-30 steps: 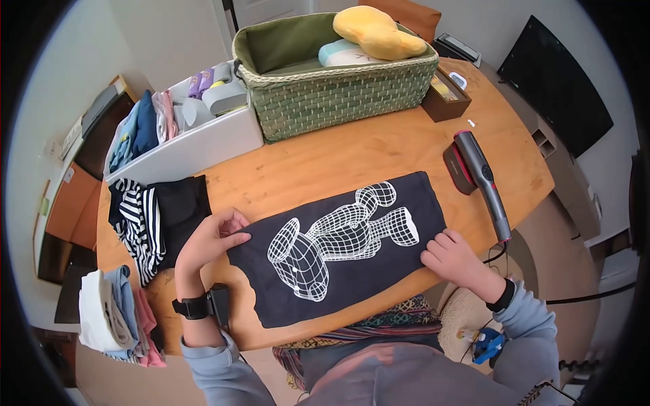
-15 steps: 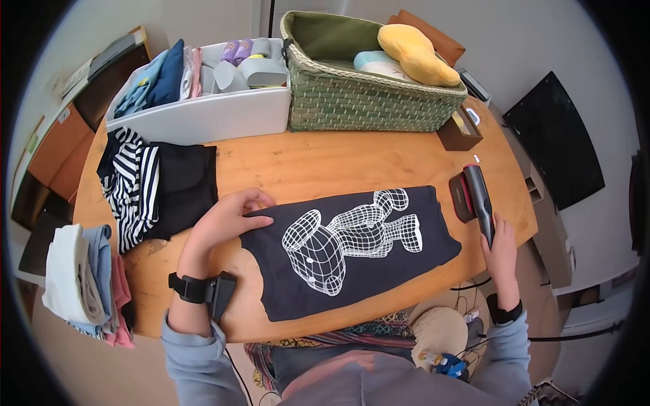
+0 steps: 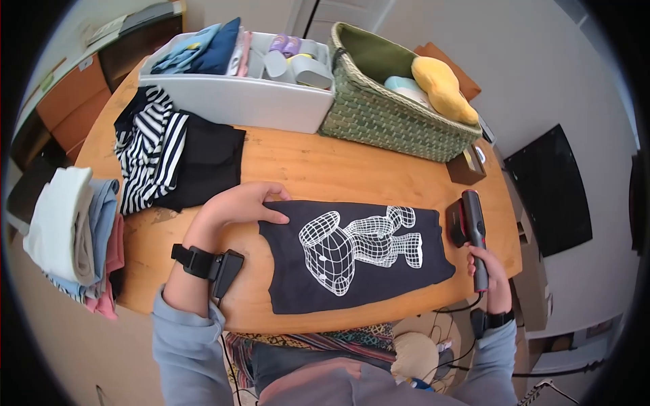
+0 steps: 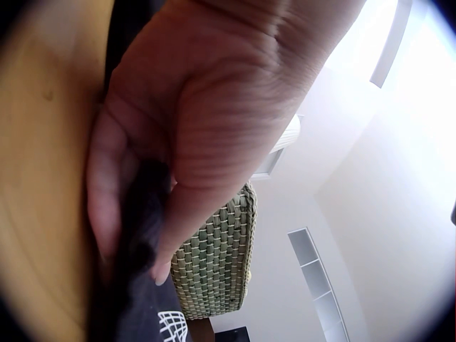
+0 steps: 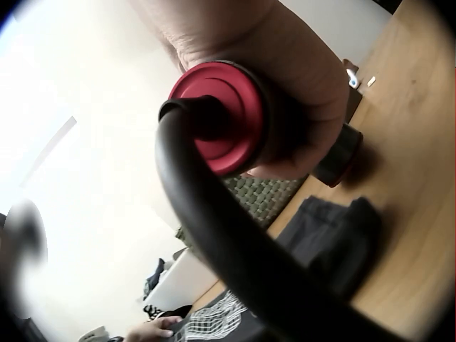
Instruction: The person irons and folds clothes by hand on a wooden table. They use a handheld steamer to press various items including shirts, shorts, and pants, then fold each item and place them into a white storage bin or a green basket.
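Note:
A dark folded T-shirt [image 3: 288, 271] with a white wireframe bear print lies flat along the front of the table. My left hand [image 3: 242, 203] pinches its upper left corner. The left wrist view shows the cloth edge [image 4: 139, 221] between thumb and fingers. Beyond the shirt's right end is a handheld garment steamer [image 3: 472, 213], grey with red trim. My right hand [image 3: 493, 269] grips its handle, fingers wrapped round it in the right wrist view. From the handle's red end cap [image 5: 226, 146] runs a thick black cord [image 5: 206, 214]. The steamer's head [image 3: 454, 223] points away from me, close over the wood.
A striped garment and black cloth [image 3: 210, 159] lie at the left. Folded clothes [image 3: 64, 227] are stacked at the left edge. Behind stand a white bin [image 3: 223, 101] of clothes, a green woven basket [image 3: 393, 125] with plush toys and a small brown box [image 3: 464, 169].
My right hand has left the shirt's right edge, reached over to the steamer and taken its handle. My left hand stays at the shirt's corner. The head view has shifted.

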{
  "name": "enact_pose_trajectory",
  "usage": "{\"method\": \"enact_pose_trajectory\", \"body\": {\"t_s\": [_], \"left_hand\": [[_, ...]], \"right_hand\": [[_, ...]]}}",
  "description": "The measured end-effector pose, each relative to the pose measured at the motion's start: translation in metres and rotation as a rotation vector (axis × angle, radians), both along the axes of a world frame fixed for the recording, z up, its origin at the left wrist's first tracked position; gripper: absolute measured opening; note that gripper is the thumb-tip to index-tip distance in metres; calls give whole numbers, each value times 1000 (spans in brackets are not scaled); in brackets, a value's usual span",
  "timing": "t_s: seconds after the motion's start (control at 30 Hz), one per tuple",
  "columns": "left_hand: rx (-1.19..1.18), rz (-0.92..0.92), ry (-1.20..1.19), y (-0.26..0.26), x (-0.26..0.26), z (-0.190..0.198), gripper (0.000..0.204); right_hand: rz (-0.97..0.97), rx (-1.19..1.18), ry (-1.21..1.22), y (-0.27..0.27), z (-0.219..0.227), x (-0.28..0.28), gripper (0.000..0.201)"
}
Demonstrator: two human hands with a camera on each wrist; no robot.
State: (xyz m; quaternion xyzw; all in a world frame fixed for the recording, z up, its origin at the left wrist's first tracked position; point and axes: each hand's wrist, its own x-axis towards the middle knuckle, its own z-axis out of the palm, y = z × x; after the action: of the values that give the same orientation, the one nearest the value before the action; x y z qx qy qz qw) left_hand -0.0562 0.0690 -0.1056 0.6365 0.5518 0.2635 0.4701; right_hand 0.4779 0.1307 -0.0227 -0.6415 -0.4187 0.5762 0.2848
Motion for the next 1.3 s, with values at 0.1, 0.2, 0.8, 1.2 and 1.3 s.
{"method": "enact_pose_trajectory", "body": {"t_s": [0.1,0.2,0.8,1.2,1.3], "left_hand": [[-12,16,27,-3,3,7,44],[-28,9,21,-2,3,7,40],[-161,35,-5,1,2,14,33],[-160,39,-34,0,3,10,27],[-160,36,-36,-1,2,11,26]], "right_hand": [[114,87,53,-31,16,-58,31],[234,93,98,-67,31,-123,34],[500,-420,574,-103,-30,-224,39],[522,-219,401,-113,-26,-226,40],[586,-28,155,-114,-25,-226,44]]}}
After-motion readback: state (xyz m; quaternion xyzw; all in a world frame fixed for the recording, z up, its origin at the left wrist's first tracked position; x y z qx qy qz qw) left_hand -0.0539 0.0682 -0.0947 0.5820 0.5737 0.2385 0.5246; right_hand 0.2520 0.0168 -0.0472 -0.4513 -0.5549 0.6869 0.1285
